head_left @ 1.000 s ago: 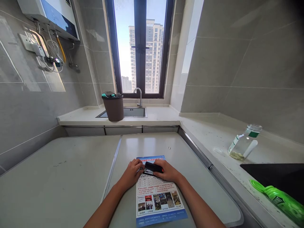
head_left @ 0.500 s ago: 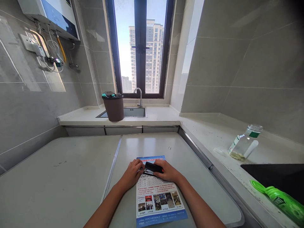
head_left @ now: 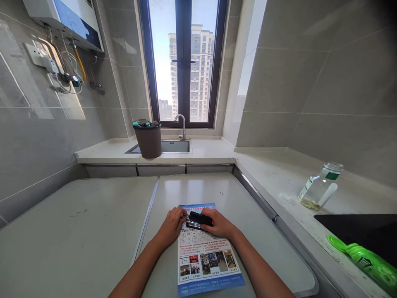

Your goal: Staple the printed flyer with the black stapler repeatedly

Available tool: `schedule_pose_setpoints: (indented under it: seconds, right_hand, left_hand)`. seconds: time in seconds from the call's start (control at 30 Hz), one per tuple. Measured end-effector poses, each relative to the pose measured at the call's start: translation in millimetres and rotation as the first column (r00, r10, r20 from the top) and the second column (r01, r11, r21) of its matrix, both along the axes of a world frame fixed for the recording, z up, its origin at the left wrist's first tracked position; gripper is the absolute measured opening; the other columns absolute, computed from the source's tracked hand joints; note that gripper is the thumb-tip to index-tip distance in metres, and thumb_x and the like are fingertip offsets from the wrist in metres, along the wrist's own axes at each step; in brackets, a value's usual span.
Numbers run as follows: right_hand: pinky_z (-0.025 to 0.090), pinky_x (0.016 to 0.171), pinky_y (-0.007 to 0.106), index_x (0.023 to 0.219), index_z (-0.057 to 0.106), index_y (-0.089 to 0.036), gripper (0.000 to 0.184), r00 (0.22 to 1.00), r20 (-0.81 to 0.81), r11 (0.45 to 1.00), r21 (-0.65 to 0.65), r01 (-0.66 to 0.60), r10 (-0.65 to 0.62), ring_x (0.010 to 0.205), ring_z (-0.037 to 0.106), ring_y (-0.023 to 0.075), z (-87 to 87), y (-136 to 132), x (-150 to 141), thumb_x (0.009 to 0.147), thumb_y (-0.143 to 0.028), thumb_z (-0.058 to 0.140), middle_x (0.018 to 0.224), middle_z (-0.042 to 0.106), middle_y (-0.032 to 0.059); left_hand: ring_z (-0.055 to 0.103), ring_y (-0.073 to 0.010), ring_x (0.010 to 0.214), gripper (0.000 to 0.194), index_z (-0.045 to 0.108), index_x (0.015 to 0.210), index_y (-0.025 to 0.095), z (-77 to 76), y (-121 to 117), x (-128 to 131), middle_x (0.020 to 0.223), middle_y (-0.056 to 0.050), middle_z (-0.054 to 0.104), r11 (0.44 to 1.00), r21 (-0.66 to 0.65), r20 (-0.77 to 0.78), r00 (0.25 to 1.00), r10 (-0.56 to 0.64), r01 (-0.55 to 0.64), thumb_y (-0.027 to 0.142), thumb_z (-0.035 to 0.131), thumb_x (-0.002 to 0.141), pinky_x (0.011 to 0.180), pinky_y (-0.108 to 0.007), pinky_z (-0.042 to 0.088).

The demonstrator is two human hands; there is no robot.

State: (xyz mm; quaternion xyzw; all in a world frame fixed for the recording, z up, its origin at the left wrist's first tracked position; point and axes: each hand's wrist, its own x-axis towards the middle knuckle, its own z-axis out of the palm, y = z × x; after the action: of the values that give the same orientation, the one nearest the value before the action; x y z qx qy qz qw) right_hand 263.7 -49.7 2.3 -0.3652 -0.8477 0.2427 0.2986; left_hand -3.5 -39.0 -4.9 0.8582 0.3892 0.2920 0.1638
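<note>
A black stapler (head_left: 198, 219) with a shiny metal lower part lies sideways over the upper half of a printed flyer (head_left: 211, 281). My right hand (head_left: 218, 223) is wrapped round its right end, thumb and fingers closed on it. My left hand (head_left: 173, 222) rests at the flyer's left edge, its curled fingertips meeting at the stapler's left end by a small metallic part. What those fingertips pinch is too small to make out. The flyer has blue bands at top and bottom, red and black print and several photos; it lies flat on the white table (head_left: 102, 236).
Small staple-like bits (head_left: 221, 193) lie beyond the flyer. On the right counter (head_left: 260, 165) stand a glass jar (head_left: 316, 188) and a green squeeze pack (head_left: 369, 263) beside a dark panel (head_left: 366, 229). A brown bin (head_left: 149, 142) stands before the sink (head_left: 176, 146).
My left hand has shifted slightly left at the stapler's end, opening a small gap there. My right hand and the stapler have barely moved.
</note>
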Motion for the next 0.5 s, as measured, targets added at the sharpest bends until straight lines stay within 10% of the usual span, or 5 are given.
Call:
schedule_pose_setpoints:
  seconds: [0.5]
  right_hand:
    - [0.036, 0.072, 0.027, 0.089, 0.06, -0.02, 0.015, 1.0, 0.001, 1.0, 0.003, 0.003, -0.003, 0.079, 0.053, 0.0163, 0.9, -0.3, -0.3, 0.083, -0.021, 0.073, 0.087, 0.062, -0.001]
  left_hand:
    - [0.057, -0.0259, 0.102, 0.012, 0.056, 0.104, 0.023, 2.8, -1.8, 1.4, 0.107, -0.006, 0.065, 1.0, -0.009, 0.005, 1.0, -0.013, 0.013, 0.019, 0.045, 0.101, 0.088, -0.042, 0.042]
